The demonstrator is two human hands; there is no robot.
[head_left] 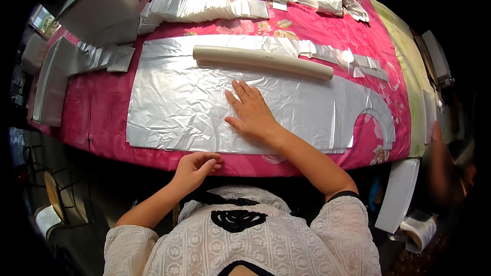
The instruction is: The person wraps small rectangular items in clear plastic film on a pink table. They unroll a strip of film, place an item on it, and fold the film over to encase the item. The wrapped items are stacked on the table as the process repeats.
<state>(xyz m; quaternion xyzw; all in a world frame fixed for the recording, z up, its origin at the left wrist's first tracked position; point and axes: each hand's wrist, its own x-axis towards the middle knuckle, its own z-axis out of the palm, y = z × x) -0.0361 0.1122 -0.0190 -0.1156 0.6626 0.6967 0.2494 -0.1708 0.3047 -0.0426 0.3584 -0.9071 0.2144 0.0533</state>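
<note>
Right hand (249, 112) flat on bags (174, 89), fingers spread, nothing held. Left hand (197, 168) half-curled by near edge, grip unclear. Tube (263, 62) atop bags.

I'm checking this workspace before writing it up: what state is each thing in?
Silvery plastic sheets: laid flat, creased
Pale tube: lying on the sheets
Right hand: open, palm down on the sheets
Left hand: loosely curled by the sheets' near edge
Folded white pieces: packed in a row
Pink cloth: spread out, partly covered
</note>
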